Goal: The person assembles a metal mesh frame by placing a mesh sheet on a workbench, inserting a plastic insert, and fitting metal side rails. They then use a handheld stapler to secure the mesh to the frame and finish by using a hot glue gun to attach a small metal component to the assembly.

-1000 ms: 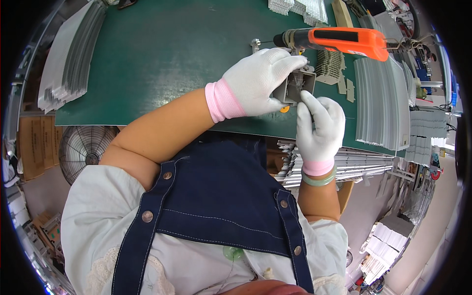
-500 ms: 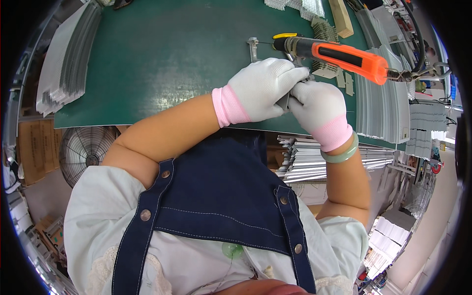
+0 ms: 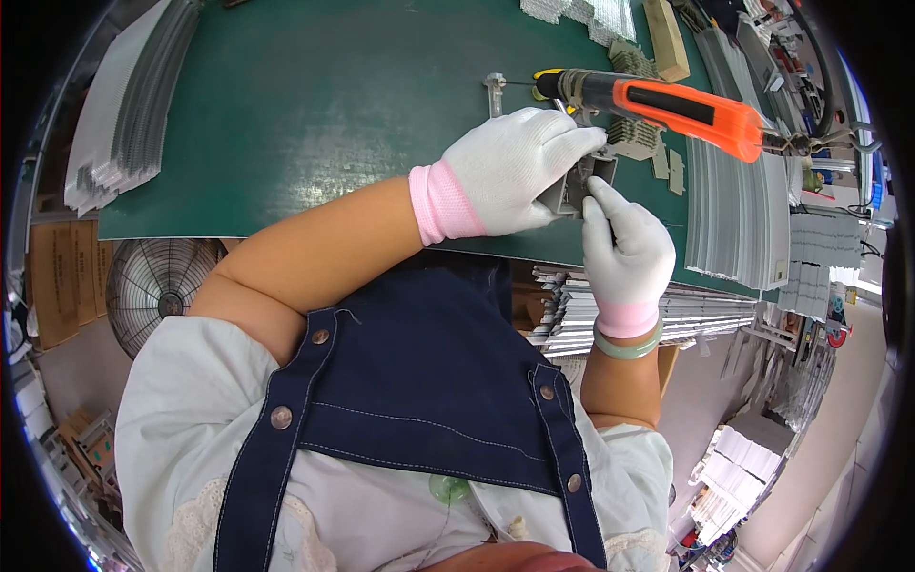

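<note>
Both of my hands wear white gloves with pink cuffs. My left hand (image 3: 519, 167) is closed around a small grey metal channel-shaped piece (image 3: 570, 195) at the front of the green table (image 3: 276, 114). The thumb and index finger of my right hand (image 3: 624, 243) pinch at the piece's right side; its other fingers are curled. Just beyond my hands lies an orange and black power screwdriver (image 3: 667, 105), its thin bit pointing left. The bit's tip is beside a small silver metal fitting (image 3: 495, 93). My gloves hide part of the held piece.
Stacks of grey metal panels stand at the left (image 3: 124, 114) and right (image 3: 734, 205). Beyond the screwdriver are a row of small beige plates (image 3: 634, 138) and a wooden block (image 3: 667, 40). A fan (image 3: 162, 291) stands below the table's left side; metal strips (image 3: 705, 319) lie under its right.
My right hand has moved back toward me and lower, uncovering more of the grey metal piece. My left hand stays nearly in place, still holding it. The view has shifted slightly.
</note>
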A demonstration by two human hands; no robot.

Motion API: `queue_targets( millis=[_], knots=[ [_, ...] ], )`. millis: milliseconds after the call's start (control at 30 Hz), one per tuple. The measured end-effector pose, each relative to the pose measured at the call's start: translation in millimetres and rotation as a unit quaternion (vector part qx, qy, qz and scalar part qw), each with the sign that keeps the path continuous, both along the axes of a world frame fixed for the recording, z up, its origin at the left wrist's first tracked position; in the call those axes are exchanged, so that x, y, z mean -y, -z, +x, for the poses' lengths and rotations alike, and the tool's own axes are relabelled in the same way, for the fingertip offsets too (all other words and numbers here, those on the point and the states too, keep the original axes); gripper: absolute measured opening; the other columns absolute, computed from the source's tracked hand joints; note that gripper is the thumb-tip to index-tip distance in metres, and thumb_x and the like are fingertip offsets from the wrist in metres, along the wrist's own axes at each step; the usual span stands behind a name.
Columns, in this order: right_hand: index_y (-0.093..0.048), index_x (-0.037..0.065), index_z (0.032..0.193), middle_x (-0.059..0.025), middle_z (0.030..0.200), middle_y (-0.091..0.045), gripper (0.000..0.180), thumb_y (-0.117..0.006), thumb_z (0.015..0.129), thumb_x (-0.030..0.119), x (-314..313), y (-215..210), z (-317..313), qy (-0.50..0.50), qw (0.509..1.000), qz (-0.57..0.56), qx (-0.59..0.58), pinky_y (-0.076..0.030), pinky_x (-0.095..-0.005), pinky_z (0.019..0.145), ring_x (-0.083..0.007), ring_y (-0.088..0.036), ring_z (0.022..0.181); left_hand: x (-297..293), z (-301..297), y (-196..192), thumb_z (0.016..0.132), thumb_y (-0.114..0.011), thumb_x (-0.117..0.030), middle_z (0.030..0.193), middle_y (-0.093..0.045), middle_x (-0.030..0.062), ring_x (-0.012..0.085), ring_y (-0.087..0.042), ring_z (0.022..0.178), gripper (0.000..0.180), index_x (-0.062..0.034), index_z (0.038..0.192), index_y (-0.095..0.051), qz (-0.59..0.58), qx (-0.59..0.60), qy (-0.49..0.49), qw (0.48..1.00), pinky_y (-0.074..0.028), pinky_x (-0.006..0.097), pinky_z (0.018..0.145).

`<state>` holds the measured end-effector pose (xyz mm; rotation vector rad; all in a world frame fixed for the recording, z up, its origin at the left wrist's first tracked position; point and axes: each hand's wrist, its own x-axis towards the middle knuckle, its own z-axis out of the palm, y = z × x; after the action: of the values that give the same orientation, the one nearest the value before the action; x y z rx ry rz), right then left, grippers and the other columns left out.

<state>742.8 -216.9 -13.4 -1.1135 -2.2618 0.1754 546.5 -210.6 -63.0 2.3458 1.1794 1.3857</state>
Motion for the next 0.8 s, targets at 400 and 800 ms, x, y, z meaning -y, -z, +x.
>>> queue_targets(
  millis=[400, 800],
  knots=[
    [-0.051, -0.004, 0.14, -0.0125, 0.06, -0.059, 0.058, -0.061, 0.084, 0.006, 26.0, -0.5, 4.2, 0.001, 0.974, 0.017, 0.227, -0.049, -0.0421, 0.051, -0.0322, -0.059, 0.048, -0.1, 0.0, 0.9, 0.071, -0.083, -0.017, 0.107, -0.062, 0.0146, 0.0352, -0.062, 0.097, 0.069, -0.0074, 0.133, -0.052, 0.001, 0.015, 0.006, 1.0, -0.052, 0.043, 0.086],
    [-0.068, -0.001, 0.121, -0.0116, 0.071, -0.065, 0.034, -0.064, 0.087, -0.003, 9.9, -12.5, 1.4, -0.013, 0.996, 0.039, -0.077, -0.051, -0.0337, 0.06, -0.0253, -0.064, 0.06, -28.0, -26.4, -27.5, 0.069, -0.085, -0.021, 0.112, -0.063, 0.0177, 0.037, -0.063, 0.102, 0.076, -0.0023, 0.134, -0.05, 0.067, 0.036, -0.007, 0.997, -0.052, 0.044, 0.091]
  ],
)
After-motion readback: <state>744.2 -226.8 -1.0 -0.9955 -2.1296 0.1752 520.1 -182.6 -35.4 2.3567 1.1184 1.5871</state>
